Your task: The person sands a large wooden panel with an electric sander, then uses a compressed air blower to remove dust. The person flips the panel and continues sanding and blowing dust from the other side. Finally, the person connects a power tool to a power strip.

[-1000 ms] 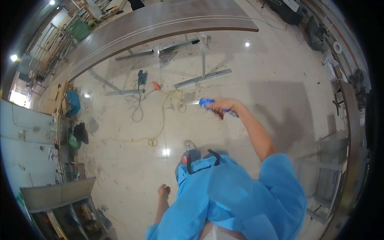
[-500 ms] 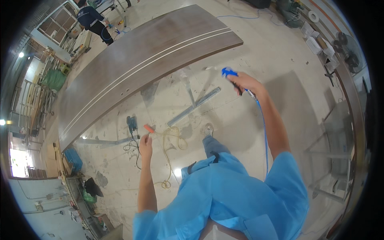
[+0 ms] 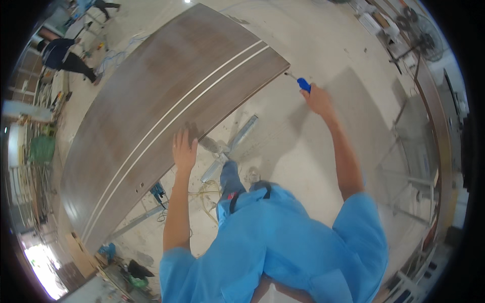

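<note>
A large brown door panel (image 3: 166,86) with two pale lines along it lies raised on metal supports ahead of me. My left hand (image 3: 185,151) is open, its fingers stretched out flat at the panel's near edge. Off the panel's right end, my right hand (image 3: 319,100) is closed around a blue air blow gun (image 3: 304,85). Its thin nozzle points toward the panel's right corner. The hand hides most of the grip. A small red thing (image 3: 231,195) shows at my waist; I cannot tell what it is.
A metal support leg (image 3: 244,134) stands under the panel by my feet. A dark teal power tool (image 3: 157,191) and a pale yellow hose (image 3: 206,199) lie below its near edge. A person in dark clothes (image 3: 63,54) is at the far left. A fan (image 3: 427,43) stands far right.
I have stepped up to the panel. My left hand, earlier low beside an orange-handled thing, now rests open at the panel's edge. The blow gun has moved slightly right, its nozzle nearer the panel corner.
</note>
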`<action>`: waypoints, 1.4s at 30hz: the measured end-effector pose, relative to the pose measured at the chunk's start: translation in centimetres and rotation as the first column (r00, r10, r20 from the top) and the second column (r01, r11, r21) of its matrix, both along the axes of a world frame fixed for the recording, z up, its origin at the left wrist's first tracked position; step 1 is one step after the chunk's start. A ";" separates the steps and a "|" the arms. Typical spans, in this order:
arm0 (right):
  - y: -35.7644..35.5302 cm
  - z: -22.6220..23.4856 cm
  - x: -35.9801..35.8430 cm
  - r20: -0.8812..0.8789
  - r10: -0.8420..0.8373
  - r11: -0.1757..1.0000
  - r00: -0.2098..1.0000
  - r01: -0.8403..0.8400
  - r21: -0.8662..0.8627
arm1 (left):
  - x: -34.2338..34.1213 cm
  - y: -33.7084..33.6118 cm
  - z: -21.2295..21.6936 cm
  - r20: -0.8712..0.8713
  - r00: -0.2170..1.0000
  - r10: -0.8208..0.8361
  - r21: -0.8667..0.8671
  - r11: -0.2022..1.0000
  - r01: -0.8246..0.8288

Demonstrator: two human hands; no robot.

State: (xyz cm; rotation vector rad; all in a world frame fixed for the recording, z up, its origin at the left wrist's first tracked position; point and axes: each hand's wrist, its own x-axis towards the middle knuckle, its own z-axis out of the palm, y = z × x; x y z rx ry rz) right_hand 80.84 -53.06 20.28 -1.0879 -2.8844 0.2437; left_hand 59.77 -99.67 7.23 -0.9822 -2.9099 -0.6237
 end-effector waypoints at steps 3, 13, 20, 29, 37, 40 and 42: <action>1.2 3.1 -0.6 0.160 0.021 0.685 0.987 0.103 -0.721 | -4.9 6.1 -1.2 -0.035 0.990 -0.138 -0.083 0.987 0.135; 2.6 4.1 -7.9 0.228 0.042 0.317 0.973 0.203 -0.927 | -11.5 20.3 -2.7 -0.035 0.877 -0.480 -0.053 0.877 0.478; 10.4 -0.4 -19.4 0.183 -0.004 0.256 0.983 0.178 -0.950 | -23.5 28.9 -3.3 -0.074 0.899 -0.431 -0.034 0.902 0.429; 15.1 -4.4 -28.1 0.069 -0.081 0.298 0.994 0.090 -0.950 | -45.5 30.8 -4.1 -0.276 0.907 0.318 -0.181 0.909 -0.374; 18.9 -2.5 -31.2 0.144 -0.062 0.191 0.988 0.153 -0.970 | -44.8 49.0 -3.5 -0.102 0.845 -0.525 -0.104 0.850 0.516; 19.3 -1.8 -30.3 0.123 -0.147 0.214 0.981 0.153 -0.965 | -54.7 51.3 -3.5 -0.179 0.921 -0.347 -0.238 0.923 0.302; 19.1 -1.3 -29.2 0.103 -0.167 0.277 0.981 0.147 -0.950 | -60.9 50.6 -3.9 -0.182 0.974 -0.134 -0.239 0.967 0.089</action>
